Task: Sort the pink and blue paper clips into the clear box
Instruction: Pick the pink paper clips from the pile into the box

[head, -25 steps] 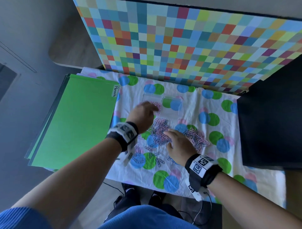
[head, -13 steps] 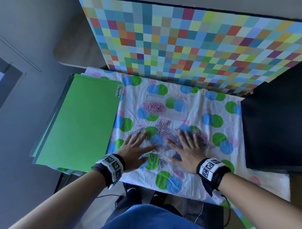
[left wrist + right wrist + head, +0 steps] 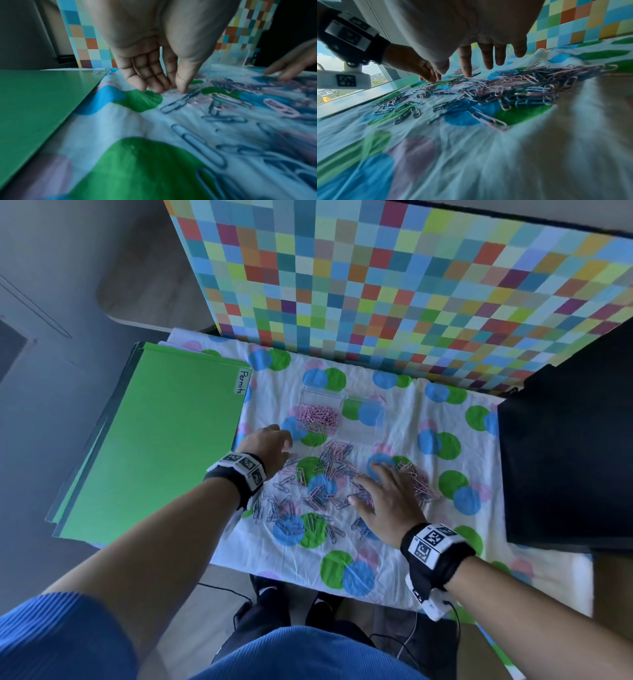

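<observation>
A clear box (image 3: 342, 397) stands at the back of the cloth. Its left compartment holds pink paper clips (image 3: 318, 417); its right compartment (image 3: 364, 422) shows only the cloth beneath. A loose pile of pink and blue clips (image 3: 329, 474) lies in front of it. My left hand (image 3: 286, 445) is left of the pile, near the box's left corner. In the left wrist view the left hand (image 3: 169, 88) has thumb and fingertips drawn together on a pink clip (image 3: 178, 92) on the cloth. My right hand (image 3: 363, 487) lies spread over the pile's right part, its index fingertip (image 3: 467, 73) touching clips.
A stack of green folders (image 3: 154, 446) labelled "Permits" covers the left side. A black object (image 3: 565, 457) stands to the right, and a chequered board (image 3: 411, 285) rises behind the box. The polka-dot cloth (image 3: 308, 570) ends at the table's front edge.
Half a second ago both hands lay flat on the pile. The left hand has since moved forward towards the box and drawn its fingers together. The right hand stays spread.
</observation>
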### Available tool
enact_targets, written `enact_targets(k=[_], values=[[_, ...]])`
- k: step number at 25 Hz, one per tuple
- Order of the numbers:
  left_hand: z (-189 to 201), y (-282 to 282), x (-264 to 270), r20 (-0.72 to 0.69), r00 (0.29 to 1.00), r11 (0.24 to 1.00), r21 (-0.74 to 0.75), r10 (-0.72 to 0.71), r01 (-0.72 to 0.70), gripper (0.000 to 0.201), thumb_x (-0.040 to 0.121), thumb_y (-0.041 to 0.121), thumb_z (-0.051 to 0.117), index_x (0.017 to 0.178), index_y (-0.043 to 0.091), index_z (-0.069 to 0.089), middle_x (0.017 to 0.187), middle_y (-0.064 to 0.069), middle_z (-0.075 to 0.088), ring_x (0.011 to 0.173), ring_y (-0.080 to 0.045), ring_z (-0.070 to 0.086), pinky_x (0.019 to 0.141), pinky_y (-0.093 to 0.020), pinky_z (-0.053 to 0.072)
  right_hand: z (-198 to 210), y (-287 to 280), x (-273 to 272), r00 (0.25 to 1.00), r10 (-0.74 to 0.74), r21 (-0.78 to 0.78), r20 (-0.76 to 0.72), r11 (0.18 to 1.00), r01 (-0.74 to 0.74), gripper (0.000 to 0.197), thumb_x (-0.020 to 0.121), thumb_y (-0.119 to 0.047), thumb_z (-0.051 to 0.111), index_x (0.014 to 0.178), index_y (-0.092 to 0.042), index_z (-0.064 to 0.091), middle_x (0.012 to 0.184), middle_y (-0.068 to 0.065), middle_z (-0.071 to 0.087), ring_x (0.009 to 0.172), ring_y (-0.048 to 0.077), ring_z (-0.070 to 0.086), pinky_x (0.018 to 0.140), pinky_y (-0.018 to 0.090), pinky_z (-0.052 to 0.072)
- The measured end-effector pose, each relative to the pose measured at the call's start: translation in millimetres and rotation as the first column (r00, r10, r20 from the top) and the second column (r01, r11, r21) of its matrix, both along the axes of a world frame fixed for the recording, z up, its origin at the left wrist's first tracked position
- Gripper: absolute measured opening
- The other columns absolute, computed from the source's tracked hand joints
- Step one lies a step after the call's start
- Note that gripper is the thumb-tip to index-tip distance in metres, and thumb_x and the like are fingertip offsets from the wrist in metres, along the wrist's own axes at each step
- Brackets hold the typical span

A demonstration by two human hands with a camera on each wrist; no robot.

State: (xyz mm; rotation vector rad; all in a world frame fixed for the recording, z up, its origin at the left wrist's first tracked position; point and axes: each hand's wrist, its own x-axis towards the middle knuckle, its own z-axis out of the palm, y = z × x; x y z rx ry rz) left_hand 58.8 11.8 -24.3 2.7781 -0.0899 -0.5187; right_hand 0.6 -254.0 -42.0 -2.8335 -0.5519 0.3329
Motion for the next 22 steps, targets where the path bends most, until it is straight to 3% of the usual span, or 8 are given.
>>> enact_targets(k=[3, 8, 12, 15, 17, 18, 20, 22], values=[[-7.2, -1.1, -0.6, 0.004, 1.000, 0.999, 0.041, -0.003, 0.003, 0.012, 0.091, 0.019, 0.054, 0.099, 0.019, 0.063, 0.103, 0.000, 0.061, 0.088, -0.020, 0.061, 0.074, -0.035, 0.054, -1.7, 2.6, -1.6, 0.998, 0.024, 0.032, 0.055, 0.999, -0.026, 0.035, 0.083, -0.045, 0.048, 0.100, -0.019, 0.066, 0.111, 0.010, 0.060, 0.105, 0.030, 0.054, 0.095, 0.047, 0.040], [-12.0, -7.2, -2.1, -0.008, 1.000, 0.996, 0.087, 0.007, -0.006, 0.016, 0.093, 0.014, 0.043, 0.101, 0.011, 0.056, 0.099, -0.006, 0.059, 0.085, -0.022, 0.059, 0.067, -0.032, 0.051, 6.1, 35.2, 9.2, 0.998, 0.056, 0.133, 0.003, 0.990, -0.056, 0.009, 0.083, -0.021, 0.061, 0.086, -0.016, 0.068, 0.088, 0.002, 0.060, 0.083, 0.023, 0.055, 0.079, 0.039, 0.048], [0.5, -3.8, -7.7, 0.061, 0.969, 0.958, -0.178, 0.240, -0.226, 0.017, 0.091, 0.012, 0.043, 0.097, 0.010, 0.059, 0.086, -0.006, 0.061, 0.076, -0.022, 0.059, 0.072, -0.033, 0.053, 15.6, 78.0, 26.3, 0.999, 0.015, 0.235, -0.048, 0.972, -0.003, 0.010, 0.087, -0.019, 0.060, 0.084, -0.012, 0.066, 0.088, 0.004, 0.063, 0.083, 0.021, 0.055, 0.072, 0.031, 0.048], [9.7, -1.2, -19.8, 0.042, 0.906, 0.851, -0.363, 0.421, -0.378, 0.026, 0.090, 0.007, 0.047, 0.113, 0.014, 0.057, 0.084, -0.006, 0.063, 0.068, -0.020, 0.058, 0.059, -0.026, 0.051, 13.2, 105.1, 33.0, 0.981, -0.035, 0.154, -0.191, 0.986, 0.065, 0.016, 0.090, -0.024, 0.058, 0.090, -0.010, 0.063, 0.093, 0.006, 0.063, 0.086, 0.022, 0.057, 0.070, 0.029, 0.047], [9.3, 1.4, -28.2, -0.115, 0.849, 0.702, -0.512, 0.516, -0.495, 0.035, 0.090, 0.004, 0.044, 0.121, 0.017, 0.054, 0.079, -0.005, 0.062, 0.062, -0.018, 0.054, 0.054, -0.026, 0.046, 11.1, 115.3, 34.5, 0.967, -0.038, 0.062, -0.251, 0.997, 0.056, 0.017, 0.092, -0.022, 0.054, 0.096, -0.007, 0.062, 0.099, 0.009, 0.063, 0.091, 0.025, 0.058, 0.073, 0.032, 0.049], [7.1, 3.0, -32.4, -0.236, 0.795, 0.547, -0.616, 0.558, -0.567, 0.034, 0.090, 0.002, 0.041, 0.117, 0.016, 0.057, 0.073, -0.003, 0.057, 0.058, -0.016, 0.048, 0.053, -0.027, 0.043, 11.6, 117.6, 35.7, 0.960, -0.057, 0.044, -0.274, 0.996, 0.072, 0.016, 0.092, -0.018, 0.053, 0.098, -0.006, 0.061, 0.101, 0.010, 0.063, 0.092, 0.026, 0.059, 0.073, 0.033, 0.050], [5.6, 6.3, -41.0, -0.473, 0.647, 0.140, -0.733, 0.598, -0.665, 0.030, 0.085, -0.001, 0.036, 0.095, 0.006, 0.064, 0.063, -0.001, 0.046, 0.054, -0.014, 0.039, 0.051, -0.027, 0.036, 12.9, 119.5, 38.5, 0.952, -0.085, 0.033, -0.293, 0.995, 0.099, 0.011, 0.091, -0.010, 0.052, 0.095, -0.004, 0.061, 0.098, 0.012, 0.065, 0.087, 0.026, 0.060, 0.068, 0.032, 0.050], [4.3, 6.3, -47.3, -0.619, 0.538, -0.122, -0.713, 0.573, -0.691, 0.021, 0.082, 0.002, 0.036, 0.077, 0.010, 0.055, 0.062, 0.000, 0.042, 0.052, -0.014, 0.035, 0.050, -0.026, 0.032, 17.0, 119.6, 39.8, 0.952, -0.078, 0.014, -0.296, 0.996, 0.086, 0.007, 0.088, -0.005, 0.055, 0.089, -0.003, 0.061, 0.093, 0.013, 0.065, 0.080, 0.026, 0.059, 0.063, 0.030, 0.046]])
